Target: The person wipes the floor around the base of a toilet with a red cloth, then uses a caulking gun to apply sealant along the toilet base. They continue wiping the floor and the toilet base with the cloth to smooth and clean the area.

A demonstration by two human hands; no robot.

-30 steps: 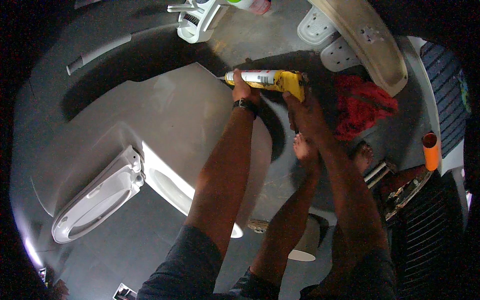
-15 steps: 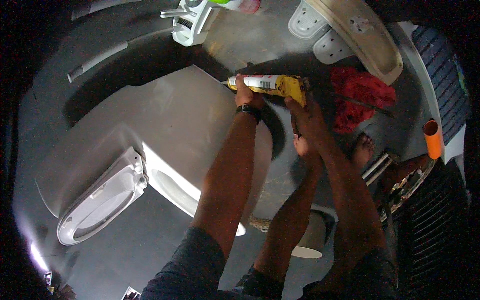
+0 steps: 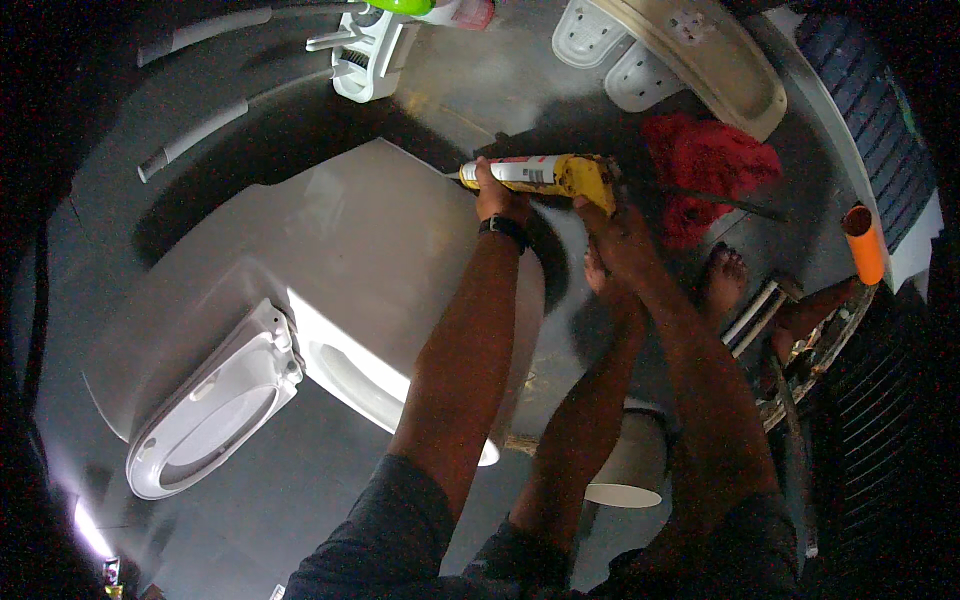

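Clamped on a yellow-and-white tubular cartridge gun (image 3: pixel 540 173), the left hand (image 3: pixel 502 203) and right hand (image 3: pixel 624 240) had crept farther from the pale ceramic toilet (image 3: pixel 340 220)'s far corner, seemingly advancing along its edge.

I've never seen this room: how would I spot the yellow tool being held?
Find the big pale toilet at left and centre. Near its upper right edge, the left hand and right hand grip the caulking gun. Its long yellow and white body sets it apart from the crumpled red cloth to its right.
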